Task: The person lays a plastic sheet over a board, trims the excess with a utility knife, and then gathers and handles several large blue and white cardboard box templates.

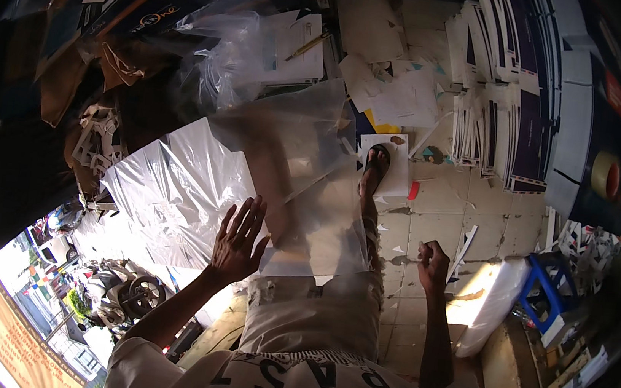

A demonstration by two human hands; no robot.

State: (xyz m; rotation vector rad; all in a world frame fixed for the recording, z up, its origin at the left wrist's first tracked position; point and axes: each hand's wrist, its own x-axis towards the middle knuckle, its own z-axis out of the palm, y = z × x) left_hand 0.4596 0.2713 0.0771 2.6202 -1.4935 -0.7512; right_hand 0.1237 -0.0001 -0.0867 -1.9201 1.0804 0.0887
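My left hand [240, 241] is open, fingers stretched out, at the right edge of a shiny, creased white plastic sheet or bag [177, 186]. A clear plastic sheet [318, 195] spreads over my lap and right leg, just right of that hand. My right hand [433, 266] is held over the tiled floor, off to the right of the plastic. Its fingers are curled in, and the palm is hidden, so I cannot make out whether anything is in it.
Tall stacks of bound paper [516, 102] stand at the far right. A blue plastic stool [547, 290] is below them. Crumpled clear plastic [222, 61] and papers with a pen [306, 48] lie at the far left. Cardboard boxes [155, 15] stand behind; a motorcycle [119, 291] is outside.
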